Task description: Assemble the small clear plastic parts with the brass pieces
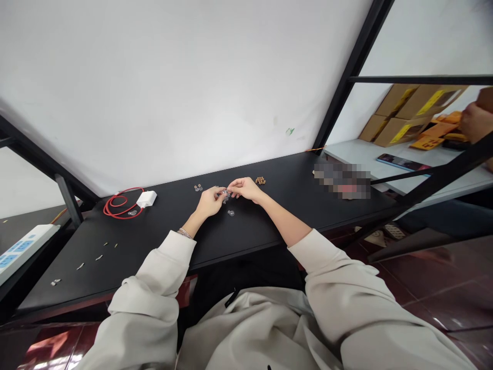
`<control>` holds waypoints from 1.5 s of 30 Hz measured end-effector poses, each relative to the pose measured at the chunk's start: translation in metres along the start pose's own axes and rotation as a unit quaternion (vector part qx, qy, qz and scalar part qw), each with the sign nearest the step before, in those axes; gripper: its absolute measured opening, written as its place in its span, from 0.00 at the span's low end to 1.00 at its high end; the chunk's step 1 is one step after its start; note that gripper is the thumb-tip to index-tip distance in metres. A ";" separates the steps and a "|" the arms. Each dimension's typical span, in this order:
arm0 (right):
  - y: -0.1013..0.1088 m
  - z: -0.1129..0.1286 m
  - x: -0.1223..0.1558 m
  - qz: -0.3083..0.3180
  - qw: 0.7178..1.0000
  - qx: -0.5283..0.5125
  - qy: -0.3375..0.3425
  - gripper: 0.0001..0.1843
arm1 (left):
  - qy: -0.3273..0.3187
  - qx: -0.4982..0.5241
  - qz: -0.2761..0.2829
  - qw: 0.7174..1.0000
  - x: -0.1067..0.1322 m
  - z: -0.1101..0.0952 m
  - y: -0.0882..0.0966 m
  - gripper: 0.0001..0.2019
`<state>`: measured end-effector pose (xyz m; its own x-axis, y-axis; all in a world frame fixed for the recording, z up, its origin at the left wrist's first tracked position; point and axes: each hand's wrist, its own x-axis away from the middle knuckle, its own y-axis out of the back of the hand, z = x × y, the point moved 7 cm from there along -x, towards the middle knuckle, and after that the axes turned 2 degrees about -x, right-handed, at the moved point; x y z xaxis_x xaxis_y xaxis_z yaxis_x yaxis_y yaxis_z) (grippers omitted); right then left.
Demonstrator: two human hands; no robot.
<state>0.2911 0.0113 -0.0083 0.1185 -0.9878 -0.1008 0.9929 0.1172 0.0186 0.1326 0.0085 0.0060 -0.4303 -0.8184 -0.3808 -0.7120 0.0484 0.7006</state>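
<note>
My left hand (209,201) and my right hand (245,188) meet over the middle of the black table (162,231). Both pinch a small cluster of clear, shiny beads (225,194) held between the fingertips. One clear bead (231,213) lies on the table just below my hands. A few more clear beads (198,187) sit to the left, and a small pile of brown beads (261,180) lies just right of my right hand.
A red cable (120,204) with a white charger (147,198) lies at the left. Small metal bits (80,266) are scattered near the left front edge. A white power strip (21,249) sits far left. Another person's hand (475,121) works by cardboard boxes (408,110) and a phone (402,162) on the right table.
</note>
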 end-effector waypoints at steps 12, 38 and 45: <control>0.001 0.002 -0.001 0.005 1.000 0.002 0.028 0.12 | 0.039 0.050 -0.006 0.998 0.000 0.000 0.002 0.14; 0.011 0.010 0.003 -0.091 0.995 -0.032 0.012 0.07 | 0.025 0.107 -0.026 0.994 -0.001 0.001 0.003 0.17; 0.009 0.012 0.006 -0.087 0.996 -0.012 0.004 0.05 | 0.027 0.111 -0.029 0.993 0.000 -0.004 0.004 0.16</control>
<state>0.3007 0.0057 0.0034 -0.0552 -0.9925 -0.1089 0.9983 -0.0529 -0.0237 0.1316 0.0067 0.0114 -0.3582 -0.8529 -0.3798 -0.8421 0.1196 0.5258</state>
